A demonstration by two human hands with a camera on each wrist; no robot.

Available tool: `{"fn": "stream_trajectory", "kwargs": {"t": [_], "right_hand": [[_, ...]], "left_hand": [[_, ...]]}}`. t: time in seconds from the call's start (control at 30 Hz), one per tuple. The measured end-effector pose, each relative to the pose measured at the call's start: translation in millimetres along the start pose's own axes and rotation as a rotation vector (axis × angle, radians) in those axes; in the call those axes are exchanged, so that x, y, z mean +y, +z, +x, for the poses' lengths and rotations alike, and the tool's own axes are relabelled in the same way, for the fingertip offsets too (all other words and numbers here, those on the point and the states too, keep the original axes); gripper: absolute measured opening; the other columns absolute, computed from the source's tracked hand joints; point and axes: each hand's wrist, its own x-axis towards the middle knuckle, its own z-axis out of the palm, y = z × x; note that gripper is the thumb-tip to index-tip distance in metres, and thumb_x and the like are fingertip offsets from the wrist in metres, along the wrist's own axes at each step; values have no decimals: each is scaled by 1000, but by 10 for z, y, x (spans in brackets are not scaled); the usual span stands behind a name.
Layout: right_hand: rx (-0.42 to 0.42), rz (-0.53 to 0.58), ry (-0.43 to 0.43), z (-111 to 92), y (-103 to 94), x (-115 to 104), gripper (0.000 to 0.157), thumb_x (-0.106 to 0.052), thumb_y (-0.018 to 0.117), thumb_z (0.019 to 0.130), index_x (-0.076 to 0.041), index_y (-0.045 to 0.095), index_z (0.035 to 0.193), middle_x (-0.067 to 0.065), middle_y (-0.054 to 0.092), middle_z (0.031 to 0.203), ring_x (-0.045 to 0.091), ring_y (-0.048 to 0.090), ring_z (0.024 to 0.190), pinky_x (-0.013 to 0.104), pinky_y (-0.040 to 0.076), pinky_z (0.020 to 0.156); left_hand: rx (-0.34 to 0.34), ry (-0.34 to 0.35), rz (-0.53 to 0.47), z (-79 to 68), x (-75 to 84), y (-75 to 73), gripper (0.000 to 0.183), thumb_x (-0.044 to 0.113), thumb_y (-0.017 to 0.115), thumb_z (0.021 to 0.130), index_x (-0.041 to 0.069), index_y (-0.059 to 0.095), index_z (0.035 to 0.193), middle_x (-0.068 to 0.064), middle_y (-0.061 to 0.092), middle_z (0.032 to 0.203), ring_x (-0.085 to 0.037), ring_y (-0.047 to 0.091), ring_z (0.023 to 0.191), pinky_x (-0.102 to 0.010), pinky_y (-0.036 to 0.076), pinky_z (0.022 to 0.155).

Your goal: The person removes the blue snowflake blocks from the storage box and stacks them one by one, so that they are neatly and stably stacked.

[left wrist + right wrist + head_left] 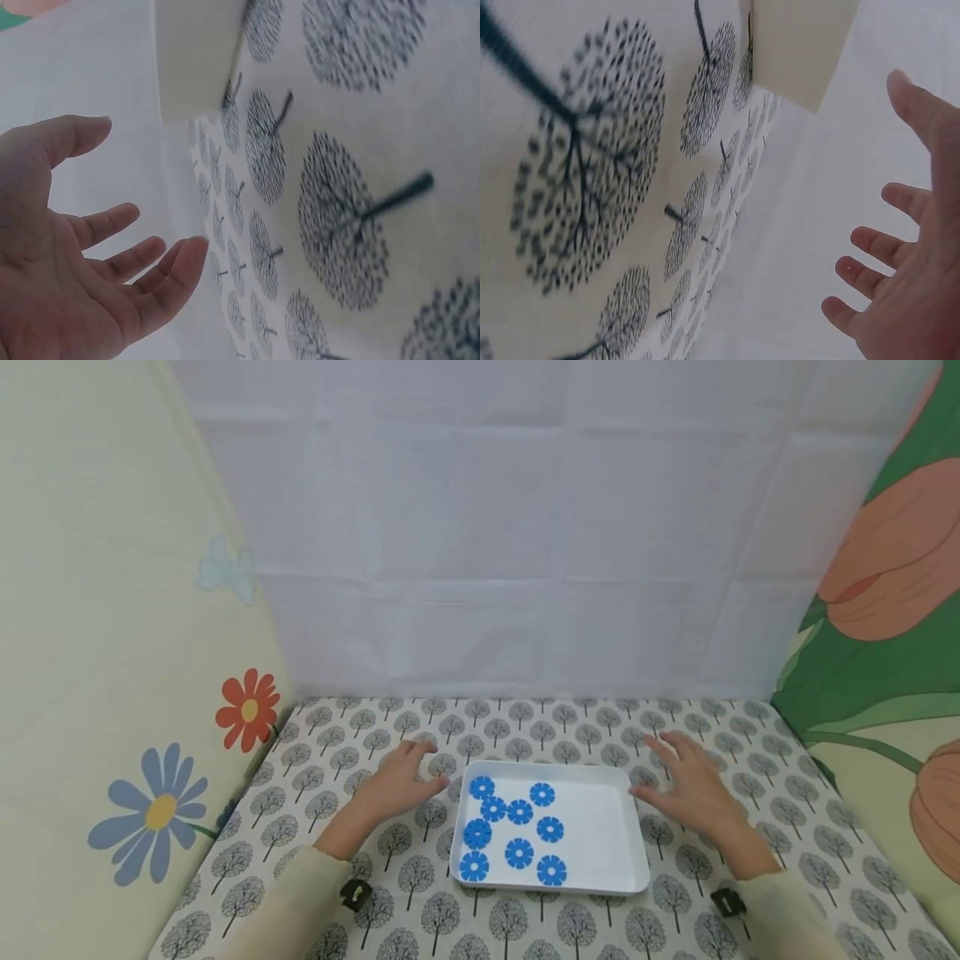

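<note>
A white rectangular tray (603,835) lies on the table with several blue notched plastic discs (519,853) spread over its left and middle part. To the left of the tray is my left hand (401,783), fingers loosely bent and nothing in them. On the opposite side, my right hand (690,789) is held with fingers spread and the palm toward the tray, also holding nothing. The left wrist view shows the tray's side wall (196,60) beyond the left thumb. In the right wrist view, the tray's wall (802,52) appears above the cloth, apart from the right fingers.
A tree-patterned cloth (510,922) covers the table. White fabric (487,527) hangs at the back. Flower-printed fabric stands at the left (90,635) and the right (900,710). Dark bands (356,895) show at the sleeve cuffs.
</note>
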Motion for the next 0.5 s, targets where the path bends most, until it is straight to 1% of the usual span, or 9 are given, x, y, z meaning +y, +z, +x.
{"fn": "stream_trajectory", "kwargs": {"t": [0.1,0.2,0.3,0.37,0.43,0.5], "right_hand": [[12,41,-2,17,57,-42,87,-49,77,85,-8,42,153,27,40,149,50,36,136,75,31,107],[29,69,-12,23,102,-91,86,-47,80,83,-8,44,152,25,47,142,46,43,130,70,40,102],[47,97,-34,25,146,-141,84,-44,81,82,-9,47,150,24,52,135,43,49,122,65,48,96],[62,111,-57,28,173,-183,82,-43,82,82,-9,49,149,23,54,130,41,52,117,62,52,92],[71,132,-68,33,199,-233,81,-40,84,81,-8,51,148,23,56,127,40,53,114,60,53,90],[78,144,-70,37,227,-279,79,-39,84,80,-8,53,146,22,57,125,39,54,114,60,53,90]], "left_hand": [[-33,-21,-84,-13,51,10,61,33,66,96,1,48,145,-26,46,146,-43,58,118,-58,54,93],[-49,-34,-162,-28,104,21,56,28,68,95,0,52,140,-24,56,135,-37,63,109,-48,59,85],[-60,-56,-215,-35,144,59,53,25,69,94,-1,54,138,-20,60,125,-31,64,103,-42,59,79],[-73,-77,-257,-37,159,97,51,23,68,95,-1,54,138,-19,61,120,-27,64,94,-38,59,72],[-81,-100,-301,-39,170,138,51,22,67,95,0,53,139,-17,60,117,-24,63,85,-36,58,66],[-97,-137,-352,-36,175,179,51,22,67,95,2,52,140,-15,60,114,-23,63,77,-34,57,62]]}}
